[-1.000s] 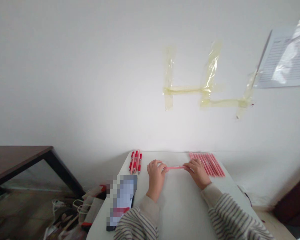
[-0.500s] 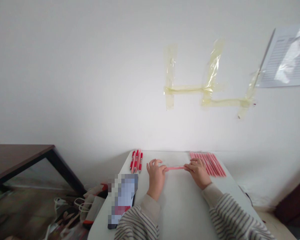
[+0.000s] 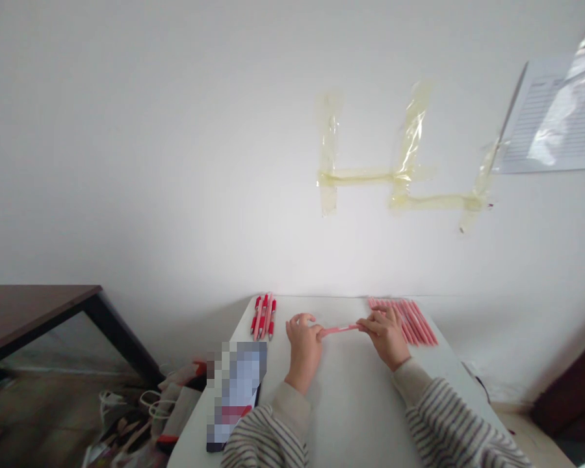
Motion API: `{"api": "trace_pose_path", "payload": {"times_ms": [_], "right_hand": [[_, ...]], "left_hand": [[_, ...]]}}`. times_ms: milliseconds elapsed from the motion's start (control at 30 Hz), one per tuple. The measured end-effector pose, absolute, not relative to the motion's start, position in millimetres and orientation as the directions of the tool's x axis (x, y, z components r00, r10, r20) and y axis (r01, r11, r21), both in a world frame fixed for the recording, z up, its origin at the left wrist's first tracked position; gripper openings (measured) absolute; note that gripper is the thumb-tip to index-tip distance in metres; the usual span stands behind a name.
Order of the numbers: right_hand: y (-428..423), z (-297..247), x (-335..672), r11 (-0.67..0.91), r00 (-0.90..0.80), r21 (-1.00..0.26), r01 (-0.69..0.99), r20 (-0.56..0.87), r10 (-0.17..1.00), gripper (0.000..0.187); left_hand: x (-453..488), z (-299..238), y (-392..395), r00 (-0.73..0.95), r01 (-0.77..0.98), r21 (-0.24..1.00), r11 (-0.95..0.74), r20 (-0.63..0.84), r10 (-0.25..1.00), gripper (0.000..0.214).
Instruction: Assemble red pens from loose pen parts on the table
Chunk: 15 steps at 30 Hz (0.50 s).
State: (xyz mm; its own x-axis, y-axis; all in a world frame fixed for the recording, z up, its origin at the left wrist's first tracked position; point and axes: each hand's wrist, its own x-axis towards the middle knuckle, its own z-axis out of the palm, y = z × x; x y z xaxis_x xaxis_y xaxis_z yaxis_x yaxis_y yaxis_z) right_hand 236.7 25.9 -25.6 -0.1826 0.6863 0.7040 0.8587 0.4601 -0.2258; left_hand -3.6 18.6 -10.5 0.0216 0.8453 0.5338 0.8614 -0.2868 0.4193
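Note:
Over the white table my left hand and my right hand pinch the two ends of one pink pen, which lies crosswise between them. Each hand's fingers are closed on its end. A row of several pink pens lies flat just right of my right hand. A small bunch of red-and-pink pens lies at the table's far left corner, left of my left hand.
A phone lies at the table's left edge by my left sleeve. A dark wooden table stands to the left, with bags and cords on the floor between. Tape strips and a sheet of paper hang on the white wall.
Both hands have stayed on the pink pen. Its left end has dipped a little, so that it lies slightly tilted. The view has shifted a touch.

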Motion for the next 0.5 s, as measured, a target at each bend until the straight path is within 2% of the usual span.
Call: {"api": "trace_pose_path", "payload": {"times_ms": [167,333,500], "right_hand": [[26.0,-25.8,238.2,0.451,-0.184,-0.225,0.863,0.692,0.698,0.013],[23.9,-25.7,236.5,0.419,-0.196,-0.200,0.885,0.657,0.728,0.030],[23.6,-26.1,232.8,0.398,-0.189,-0.211,0.893,0.627,0.756,0.025]], "left_hand": [[-4.9,-11.7,21.2,-0.023,0.843,0.457,-0.285,0.560,0.828,0.005],[-6.8,-8.8,21.8,-0.088,0.819,0.512,-0.258,0.557,0.826,0.006],[-5.6,-7.0,19.3,-0.085,0.818,0.519,-0.249,0.537,0.839,0.009]]}}
